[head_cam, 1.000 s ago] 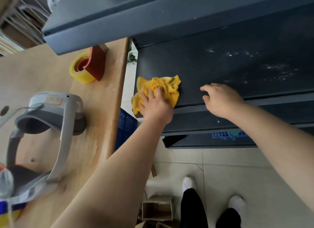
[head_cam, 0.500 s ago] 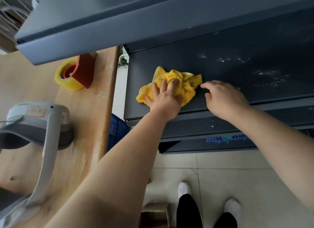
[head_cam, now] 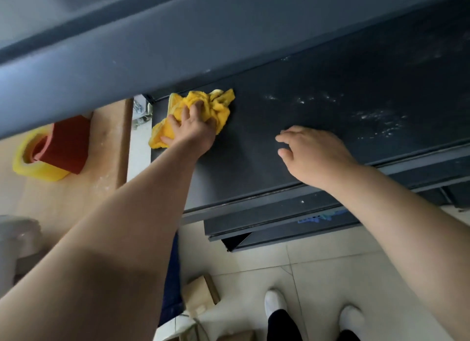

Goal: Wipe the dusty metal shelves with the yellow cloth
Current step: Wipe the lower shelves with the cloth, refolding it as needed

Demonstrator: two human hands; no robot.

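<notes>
Two bare hands reach over one dark metal shelf (head_cam: 254, 167). The left hand (head_cam: 192, 132) presses down on the bunched yellow cloth (head_cam: 216, 106), its fingers spread and dug into the folds so that it grips the fabric, thumb lying across the cloth's near edge. The cloth sits at the shelf's far left corner, partly tucked beneath the front lip of the upper shelf (head_cam: 178, 50). The right hand (head_cam: 315, 155) is near the shelf's front edge, well apart from the cloth, fingers loosely bent and holding nothing; whether it touches the metal cannot be told. Pale dust specks (head_cam: 376, 121) lie on the shelf beyond the right hand. Left of the shelving, a yellow tape roll in a red dispenser (head_cam: 50, 149) stands on a wooden table (head_cam: 63, 200). Below, white shoes (head_cam: 276, 302) stand on a tiled floor (head_cam: 330, 264) beside a cardboard box (head_cam: 201, 292).
</notes>
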